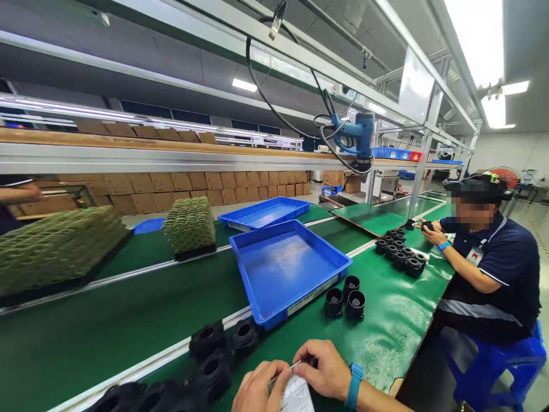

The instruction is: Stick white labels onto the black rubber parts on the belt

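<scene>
My left hand [259,388] is closed on a white printed sheet [297,396] at the bottom middle of the view. The fingers of my right hand [323,369] pinch together at the sheet's upper edge, where a thin pale strip shows between the two hands. Something dark is partly visible under the right fingers; I cannot make out what. Black round parts with hollow centres [213,372] lie left of my hands. Beyond them, three black cup-shaped parts [355,304] stand together on the green tabletop [381,337].
An empty blue tray [295,257] lies ahead, with another blue tray [266,213] behind it. Green stacks of rings [191,226] stand at left. A blue heat gun [362,137] hangs overhead. At right, a seated co-worker [489,257] handles a black part near more black parts [401,254].
</scene>
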Action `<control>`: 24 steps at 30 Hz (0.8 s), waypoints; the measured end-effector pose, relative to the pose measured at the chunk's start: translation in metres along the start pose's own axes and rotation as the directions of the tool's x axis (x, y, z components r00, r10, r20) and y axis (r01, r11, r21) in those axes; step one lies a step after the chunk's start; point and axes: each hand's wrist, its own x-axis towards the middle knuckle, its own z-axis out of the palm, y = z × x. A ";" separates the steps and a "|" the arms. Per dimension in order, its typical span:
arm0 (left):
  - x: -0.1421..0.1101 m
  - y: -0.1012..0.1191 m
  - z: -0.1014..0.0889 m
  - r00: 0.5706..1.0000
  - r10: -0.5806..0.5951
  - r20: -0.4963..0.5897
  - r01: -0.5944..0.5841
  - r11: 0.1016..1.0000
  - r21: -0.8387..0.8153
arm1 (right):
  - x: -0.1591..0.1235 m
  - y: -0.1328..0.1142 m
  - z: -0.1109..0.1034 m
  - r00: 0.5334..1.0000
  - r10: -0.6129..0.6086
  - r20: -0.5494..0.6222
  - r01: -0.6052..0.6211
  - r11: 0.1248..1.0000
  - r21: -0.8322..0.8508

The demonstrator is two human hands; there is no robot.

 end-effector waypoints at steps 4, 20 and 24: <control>-0.004 0.022 -0.010 0.997 -0.005 0.073 0.006 1.000 -0.019 | -0.005 -0.006 -0.006 0.999 0.052 0.016 -0.053 0.998 0.047; -0.008 0.026 -0.010 0.990 -0.086 0.110 0.083 0.996 0.031 | -0.009 -0.002 -0.014 0.985 0.049 0.164 -0.063 0.995 0.077; -0.007 0.026 -0.009 0.990 -0.090 0.113 0.086 0.996 0.035 | -0.009 -0.004 -0.014 0.984 0.068 0.168 -0.086 0.991 0.105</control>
